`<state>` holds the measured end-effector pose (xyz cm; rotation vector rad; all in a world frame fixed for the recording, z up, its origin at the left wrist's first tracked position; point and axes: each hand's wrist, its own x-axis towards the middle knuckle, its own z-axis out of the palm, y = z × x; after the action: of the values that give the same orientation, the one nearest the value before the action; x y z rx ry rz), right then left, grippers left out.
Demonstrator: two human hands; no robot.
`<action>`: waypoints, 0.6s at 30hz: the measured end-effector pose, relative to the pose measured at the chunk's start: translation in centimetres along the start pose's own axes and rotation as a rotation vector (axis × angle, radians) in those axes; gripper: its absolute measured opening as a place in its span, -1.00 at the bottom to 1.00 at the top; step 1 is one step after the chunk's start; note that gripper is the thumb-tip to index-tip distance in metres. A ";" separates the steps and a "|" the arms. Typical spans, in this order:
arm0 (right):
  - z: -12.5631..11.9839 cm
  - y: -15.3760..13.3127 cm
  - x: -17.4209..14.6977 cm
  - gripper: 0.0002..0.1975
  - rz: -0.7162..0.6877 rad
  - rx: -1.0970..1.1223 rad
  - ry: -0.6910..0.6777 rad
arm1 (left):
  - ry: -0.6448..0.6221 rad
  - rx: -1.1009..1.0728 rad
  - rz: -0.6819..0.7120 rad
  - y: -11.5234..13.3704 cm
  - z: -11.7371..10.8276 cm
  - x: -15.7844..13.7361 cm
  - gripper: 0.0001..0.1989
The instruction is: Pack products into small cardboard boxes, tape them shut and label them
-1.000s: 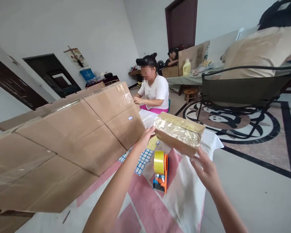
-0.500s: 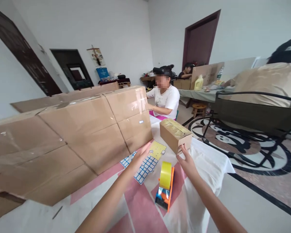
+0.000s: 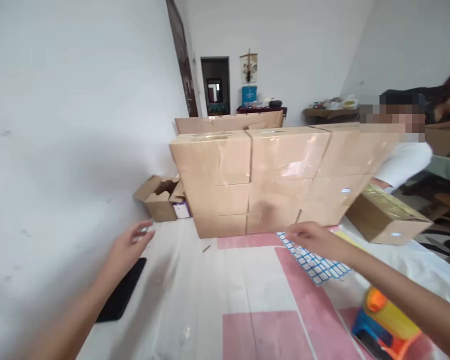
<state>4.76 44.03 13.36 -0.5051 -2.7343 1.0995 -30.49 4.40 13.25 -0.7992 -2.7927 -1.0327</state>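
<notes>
My left hand (image 3: 133, 245) is raised over the left side of the table, thumb and fingers apart, with nothing plainly in it. Below its wrist lies a black flat phone-like object (image 3: 125, 290). My right hand (image 3: 318, 240) hovers over a sheet of blue-bordered white labels (image 3: 315, 265), fingers stretched leftward and slightly blurred, with no held thing visible. Under my right forearm sits an orange tape dispenser with a yellow tape roll (image 3: 390, 320). Beyond that forearm stands a taped carton (image 3: 390, 215) with a small white label on its end.
A wall of stacked cartons (image 3: 225, 195) runs across the table, one carrying a white label (image 3: 346, 190). An open carton (image 3: 159, 200) sits at the far left by the wall. A person (image 3: 408, 155) sits behind the stack at right. A pink-and-white cloth (image 3: 262, 330) covers the table.
The view has swung left. My right hand has left the carton's end, where a label now shows, and is over the label sheet. My left hand has moved left, away from the stacked cartons.
</notes>
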 end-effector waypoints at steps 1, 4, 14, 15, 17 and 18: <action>3.7 -3.6 2.4 -0.70 -0.090 0.000 -0.077 | 0.034 0.072 0.001 -0.4 -0.3 2.2 -0.43; 15.0 -13.1 10.2 -0.63 -0.226 -0.101 -0.186 | 0.117 0.199 0.053 -1.4 1.2 8.3 -0.38; 30.6 -21.7 30.8 -0.37 0.179 -0.348 0.072 | -0.016 0.560 0.220 -4.9 6.9 18.7 -0.07; 30.8 -21.4 31.8 -0.41 0.212 -0.354 0.076 | -0.020 0.569 0.215 -5.3 6.8 19.2 -0.05; 30.9 -20.7 33.4 -0.47 0.249 -0.361 0.073 | -0.009 0.575 0.234 -6.0 6.4 19.6 -0.15; 30.9 -20.5 34.1 -0.49 0.253 -0.363 0.068 | 0.008 0.573 0.256 -6.3 6.1 19.5 -0.24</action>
<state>-40.23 22.71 5.90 -0.9400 -2.8743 0.6083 -49.73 12.93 9.17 -1.0100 -2.6559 -0.1740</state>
